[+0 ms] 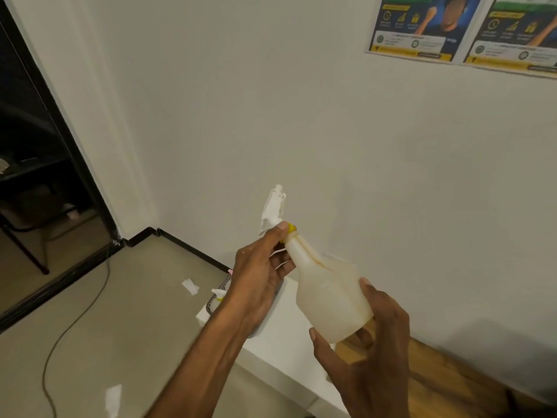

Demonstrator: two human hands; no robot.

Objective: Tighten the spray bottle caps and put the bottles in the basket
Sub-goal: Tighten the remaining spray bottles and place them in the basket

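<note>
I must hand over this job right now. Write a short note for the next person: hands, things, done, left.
Left hand: fingers on the yellow cap of the bottle, under the spray head.
Right hand: grips the bottle's base, held tilted in the air.
Basket: mostly hidden behind the left arm, on the white table; one bottle seems to be in it already.
Left: finish tightening this cap, then put the bottle in the basket.

An office-like room: printed posters [422, 28] on a plain white wall [271, 116], dark glass partition [36, 176].

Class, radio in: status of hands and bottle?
Left hand on yellow cap. Right hand holds bottle, tilted. Basket mostly hidden behind left arm.
</note>
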